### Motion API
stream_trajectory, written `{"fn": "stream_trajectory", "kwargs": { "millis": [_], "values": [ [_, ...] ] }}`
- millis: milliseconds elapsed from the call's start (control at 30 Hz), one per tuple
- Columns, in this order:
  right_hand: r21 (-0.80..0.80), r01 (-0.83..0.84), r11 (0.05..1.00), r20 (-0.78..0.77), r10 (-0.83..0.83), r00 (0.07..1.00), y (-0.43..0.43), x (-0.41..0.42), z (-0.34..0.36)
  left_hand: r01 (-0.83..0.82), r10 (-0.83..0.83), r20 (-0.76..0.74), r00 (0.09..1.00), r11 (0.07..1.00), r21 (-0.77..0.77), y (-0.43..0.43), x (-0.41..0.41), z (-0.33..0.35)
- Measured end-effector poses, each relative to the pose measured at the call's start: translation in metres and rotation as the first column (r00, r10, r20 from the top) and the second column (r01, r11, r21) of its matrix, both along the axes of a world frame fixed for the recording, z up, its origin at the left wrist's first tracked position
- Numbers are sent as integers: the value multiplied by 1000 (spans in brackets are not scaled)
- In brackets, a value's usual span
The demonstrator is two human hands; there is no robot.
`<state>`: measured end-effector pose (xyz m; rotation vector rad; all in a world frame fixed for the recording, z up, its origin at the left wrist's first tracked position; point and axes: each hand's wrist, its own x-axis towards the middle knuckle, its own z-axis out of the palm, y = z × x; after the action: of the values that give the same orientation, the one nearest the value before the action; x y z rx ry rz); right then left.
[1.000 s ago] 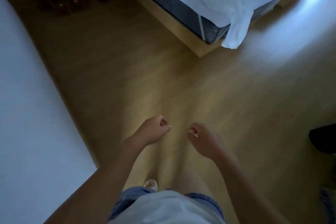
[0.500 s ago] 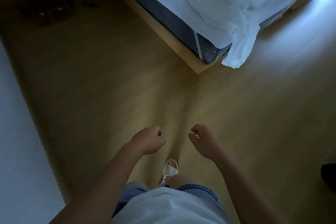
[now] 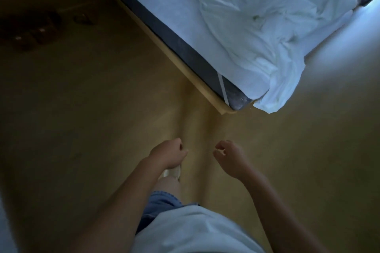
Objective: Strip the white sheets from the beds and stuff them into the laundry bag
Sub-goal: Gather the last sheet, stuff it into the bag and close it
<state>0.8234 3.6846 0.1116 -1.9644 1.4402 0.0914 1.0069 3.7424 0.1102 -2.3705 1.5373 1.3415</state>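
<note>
Hovering over floor [image 3: 102, 109]: left grip [image 3: 167, 153], right grip [image 3: 229, 157] — fingers loosely curled, empty; one bed [image 3: 185, 51], one rumpled white sheet [image 3: 257, 26].

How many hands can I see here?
2: the left hand low centre-left, the right hand beside it to the right, both over the floor, holding nothing.
</note>
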Motion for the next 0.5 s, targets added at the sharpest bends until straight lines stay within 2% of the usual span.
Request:
{"fn": "stream_trajectory", "kwargs": {
  "millis": [100, 233, 367, 500],
  "values": [
    [-17, 39, 999, -31, -40, 999, -70, 21, 15, 87, -87, 9, 996, 996, -10, -91, 29, 10],
    [-34, 141, 989, 8, -140, 990, -151, 43, 20, 138, -138, 12, 990, 989, -53, -204, 55, 16],
    [13, 221, 975, 28, -221, 975, -224, 48, 3, 191, -192, -10, 981, 981, -38, -293, 59, 1],
    [61, 200, 978, -4, -200, 980, -312, 45, -26, 220, -220, -18, 975, 976, 3, -379, 50, -24]
  ]
}}
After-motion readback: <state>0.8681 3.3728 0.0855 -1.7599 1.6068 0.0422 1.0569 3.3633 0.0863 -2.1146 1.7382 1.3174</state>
